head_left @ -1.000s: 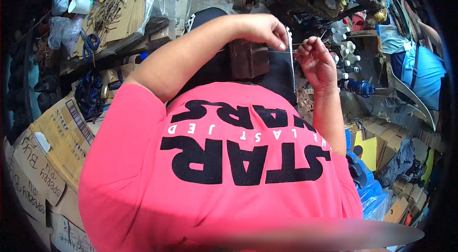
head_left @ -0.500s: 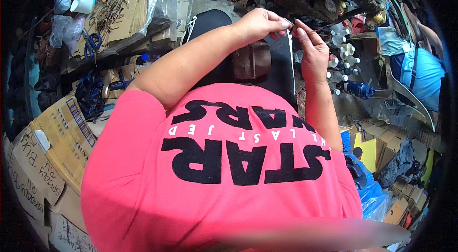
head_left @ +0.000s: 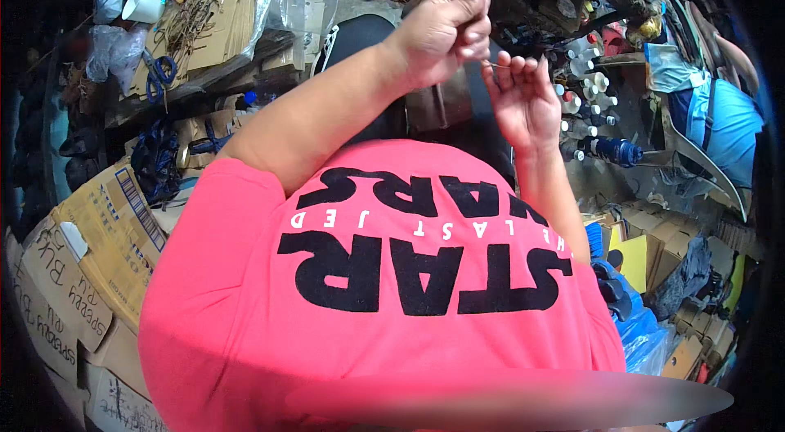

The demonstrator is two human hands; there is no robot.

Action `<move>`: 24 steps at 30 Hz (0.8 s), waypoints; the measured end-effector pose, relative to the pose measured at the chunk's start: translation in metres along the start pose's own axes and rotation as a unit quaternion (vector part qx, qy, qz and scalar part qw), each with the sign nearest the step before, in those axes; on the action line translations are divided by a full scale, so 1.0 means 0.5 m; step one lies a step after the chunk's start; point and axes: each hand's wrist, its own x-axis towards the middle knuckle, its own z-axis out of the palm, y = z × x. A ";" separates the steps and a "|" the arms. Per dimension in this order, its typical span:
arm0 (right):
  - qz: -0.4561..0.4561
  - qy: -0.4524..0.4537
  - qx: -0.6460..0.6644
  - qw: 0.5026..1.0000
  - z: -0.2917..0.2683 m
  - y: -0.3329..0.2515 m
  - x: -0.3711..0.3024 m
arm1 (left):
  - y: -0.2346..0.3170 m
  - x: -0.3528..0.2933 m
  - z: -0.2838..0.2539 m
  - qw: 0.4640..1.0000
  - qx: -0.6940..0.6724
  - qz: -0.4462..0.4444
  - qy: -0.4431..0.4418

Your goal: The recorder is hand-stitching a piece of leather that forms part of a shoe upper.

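Observation:
My left hand (head_left: 450, 31) is raised over my lap, its fingers curled closed on a thin thread. Most of what lies inside that fist is hidden. To its right and a little lower, my right hand (head_left: 527, 109) shows its palm, with the fingers bent upward. A short stretch of the thread (head_left: 495, 65) crosses between its thumb and forefinger, running toward the left hand. Below the hands, a dark brown leather piece (head_left: 433, 109) with a seam rests between my thighs, partly covered by the left wrist.
Several capped bottles (head_left: 601, 96) stand right of my right hand. At the left, a cardboard-topped bench (head_left: 237, 15) bears blue-handled scissors (head_left: 159, 76), a white cup (head_left: 141, 5) and tangled cord. Cardboard boxes (head_left: 106, 236) lie nearer. Someone in blue (head_left: 728, 133) is at the far right.
The hands were pinched close together. My left hand has risen and turned into a fist, while my right has dropped slightly and unfolded its fingers, palm showing.

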 end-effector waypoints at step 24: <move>0.079 -0.057 -0.442 0.892 0.067 -0.007 0.009 | 0.240 -0.205 -0.001 0.904 0.385 0.182 0.020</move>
